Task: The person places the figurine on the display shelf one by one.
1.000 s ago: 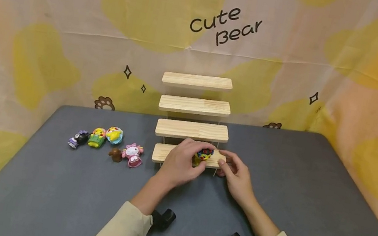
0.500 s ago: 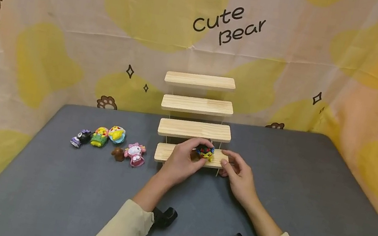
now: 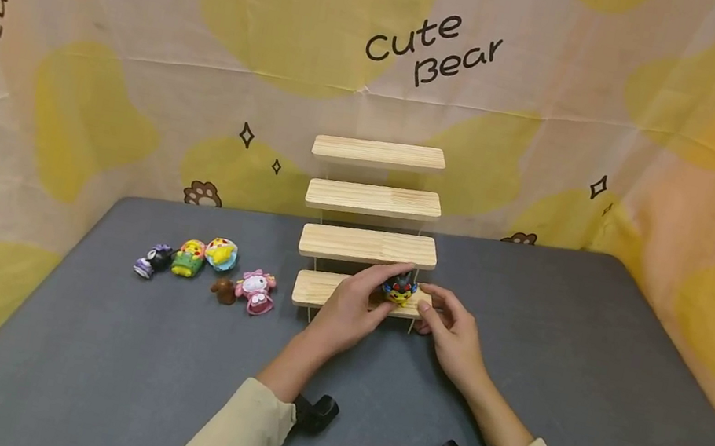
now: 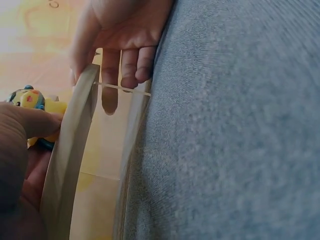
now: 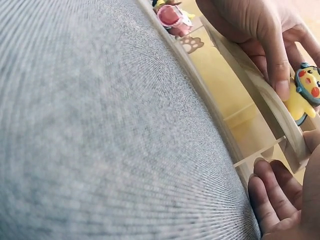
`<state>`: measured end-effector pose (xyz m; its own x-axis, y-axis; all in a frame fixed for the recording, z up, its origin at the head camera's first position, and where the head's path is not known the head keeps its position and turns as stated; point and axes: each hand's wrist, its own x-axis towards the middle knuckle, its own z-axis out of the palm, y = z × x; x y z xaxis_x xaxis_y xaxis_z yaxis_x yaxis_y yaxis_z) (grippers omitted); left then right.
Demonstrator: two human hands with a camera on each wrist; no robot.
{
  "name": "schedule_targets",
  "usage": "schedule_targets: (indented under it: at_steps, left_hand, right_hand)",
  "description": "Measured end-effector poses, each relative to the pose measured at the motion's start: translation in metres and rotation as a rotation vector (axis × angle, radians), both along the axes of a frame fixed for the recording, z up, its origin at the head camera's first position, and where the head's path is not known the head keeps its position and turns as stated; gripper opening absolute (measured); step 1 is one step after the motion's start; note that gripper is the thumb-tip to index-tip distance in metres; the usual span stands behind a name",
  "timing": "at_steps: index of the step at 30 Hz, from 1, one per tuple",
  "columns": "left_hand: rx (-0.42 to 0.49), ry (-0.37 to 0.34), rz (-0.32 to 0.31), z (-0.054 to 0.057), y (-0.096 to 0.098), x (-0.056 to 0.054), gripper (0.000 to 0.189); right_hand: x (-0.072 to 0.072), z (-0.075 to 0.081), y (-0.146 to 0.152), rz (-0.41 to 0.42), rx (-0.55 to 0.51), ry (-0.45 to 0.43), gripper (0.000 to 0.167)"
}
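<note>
With thumb and fingers my left hand (image 3: 348, 307) holds a small yellow figurine (image 3: 400, 291) with a dark hood and red cheeks. The figurine is upright at the right part of the lowest board (image 3: 315, 290) of a four-tier wooden display stand (image 3: 368, 246). In the right wrist view the left thumb lies along the side of the figurine (image 5: 300, 104), its face showing. My right hand (image 3: 454, 340) grips the right end of that lowest board, thumb at its front edge, other fingers (image 5: 272, 195) reaching under the board beside the clear side support.
Left of the stand lie several toy figurines: a pink one (image 3: 255, 290), a small brown piece (image 3: 223, 291), a blue-and-yellow one (image 3: 221, 254), a green one (image 3: 187, 259) and a black-and-purple one (image 3: 153, 261). A patterned cloth backdrop (image 3: 306, 23) rises behind the grey table (image 3: 171, 382).
My left hand has moved a little right along the lowest board with the figurine, which has turned to face forward. The right hand keeps its grip on the board's end.
</note>
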<state>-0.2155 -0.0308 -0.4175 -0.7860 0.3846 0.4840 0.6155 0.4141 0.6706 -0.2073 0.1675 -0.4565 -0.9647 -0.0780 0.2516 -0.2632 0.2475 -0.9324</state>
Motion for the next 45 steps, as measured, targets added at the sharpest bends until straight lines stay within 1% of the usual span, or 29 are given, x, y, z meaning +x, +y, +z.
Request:
schedule_targets:
  at_steps: [6, 14, 18, 21, 25, 29, 33, 36, 39, 42, 45]
  left_hand:
    - [-0.003, 0.012, 0.008, 0.001, -0.002, -0.001, 0.06]
    - [0.0, 0.059, 0.054, 0.003, -0.001, -0.001, 0.056]
    - [0.0, 0.081, 0.069, 0.002, -0.001, 0.0, 0.058]
    - [-0.007, 0.073, 0.077, 0.002, 0.0, 0.001, 0.064]
    - [-0.023, 0.043, 0.084, 0.002, 0.0, 0.001, 0.073]
    - [-0.07, 0.012, 0.113, 0.006, -0.001, 0.003, 0.082]
    - [-0.129, -0.032, 0.14, 0.016, -0.005, 0.01, 0.086]
    - [-0.152, -0.068, 0.16, 0.024, -0.012, 0.017, 0.082]
    - [-0.157, -0.096, 0.187, 0.03, -0.022, 0.024, 0.075]
    - [-0.163, -0.089, 0.216, 0.034, -0.037, 0.032, 0.067]
    - [-0.167, -0.065, 0.24, 0.035, -0.055, 0.036, 0.063]
  right_hand:
    - [-0.001, 0.001, -0.002, 0.008, -0.004, 0.001, 0.032]
    - [-0.004, 0.002, -0.004, 0.007, 0.005, -0.005, 0.032]
    - [-0.005, 0.002, -0.004, 0.015, 0.008, 0.0, 0.032]
    - [-0.005, 0.003, -0.004, 0.017, 0.008, 0.002, 0.033]
    - [-0.005, 0.002, -0.003, 0.013, 0.011, -0.005, 0.032]
    - [-0.005, 0.002, -0.003, 0.011, 0.012, -0.007, 0.032]
    - [-0.005, 0.0, -0.003, 0.014, 0.011, -0.006, 0.032]
    - [-0.003, -0.001, -0.003, 0.016, 0.003, -0.006, 0.032]
    - [-0.001, -0.002, -0.002, 0.01, 0.001, -0.007, 0.033]
    - [0.0, -0.002, -0.001, 0.002, 0.008, -0.002, 0.033]
    - [-0.001, -0.002, 0.0, -0.003, 0.014, -0.005, 0.033]
